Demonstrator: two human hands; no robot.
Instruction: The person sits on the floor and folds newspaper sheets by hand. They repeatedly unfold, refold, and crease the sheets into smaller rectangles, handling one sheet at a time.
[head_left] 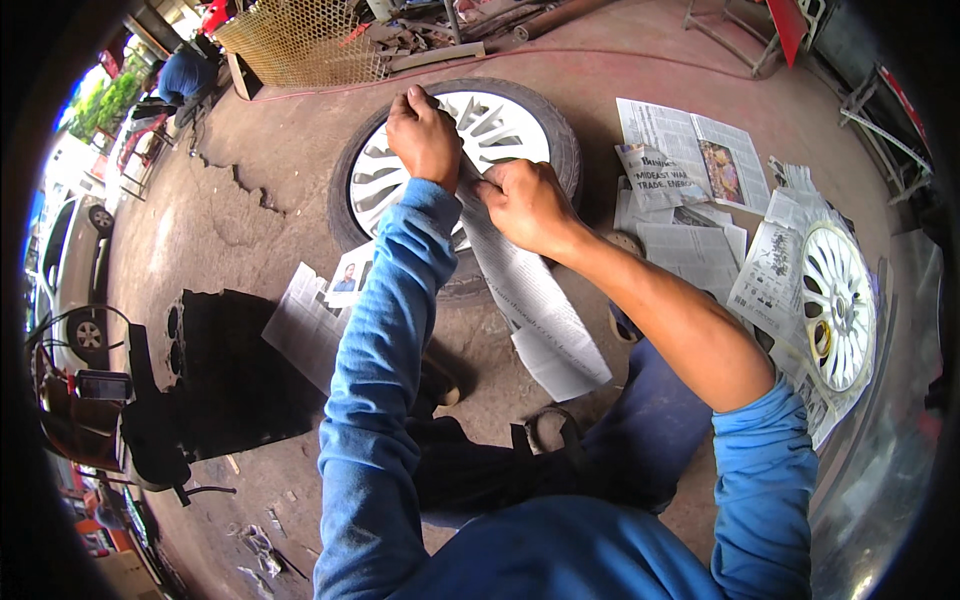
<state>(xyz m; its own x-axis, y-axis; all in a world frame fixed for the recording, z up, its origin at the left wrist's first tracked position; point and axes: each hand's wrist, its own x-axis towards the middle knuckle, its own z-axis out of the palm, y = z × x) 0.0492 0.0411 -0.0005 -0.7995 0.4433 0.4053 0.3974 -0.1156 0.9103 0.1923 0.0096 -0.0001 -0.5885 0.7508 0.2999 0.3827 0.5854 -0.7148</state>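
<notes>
A long strip of newspaper hangs from my hands, slanting down toward my knees. My right hand is closed, pinching the strip near its upper part. Higher up and to the left, my left hand is closed at the top end of the same strip; its fingertips are partly hidden. Below both hands lies a wheel with a black tyre and a white many-spoked rim. My forearms and hands cover part of the rim.
Newspaper sheets lie spread on the floor at right, beside another white rim. More newspaper and a black panel are at left. Expanded metal mesh and scrap stand at the back. A red hose crosses the floor.
</notes>
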